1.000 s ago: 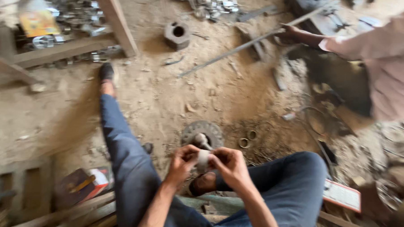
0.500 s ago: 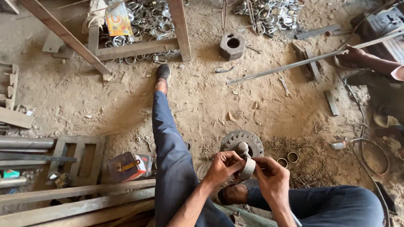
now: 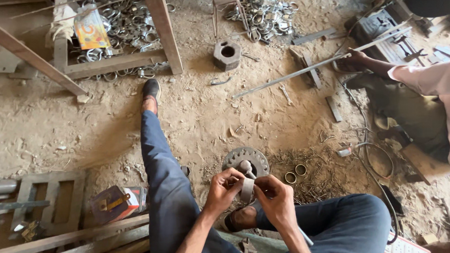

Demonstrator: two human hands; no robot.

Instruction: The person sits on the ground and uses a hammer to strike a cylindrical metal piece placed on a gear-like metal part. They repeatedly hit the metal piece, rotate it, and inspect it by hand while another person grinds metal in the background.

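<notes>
Held thing: a short grey metal ring band (image 3: 247,189), upright between both hands, just above the person's lap and in front of the toothed grey metal disc (image 3: 245,161) on the dirt floor (image 3: 45,128).
Left hand (image 3: 223,190): fingers pinch the band's left edge.
Right hand (image 3: 276,197): fingers pinch its right edge.
Packages: one flat orange-and-yellow packet (image 3: 90,29) at top left, lying on the wooden frame (image 3: 114,63); one small red, white and dark box (image 3: 119,202) beside the left leg.
Counts: two small metal rings (image 3: 295,173) lie side by side right of the disc; one square grey block with a round hole (image 3: 227,54) farther out; loose rings in heaps, too many to count.
Co-worker: a hand (image 3: 351,62) on a long metal bar (image 3: 316,64), at right.
</notes>
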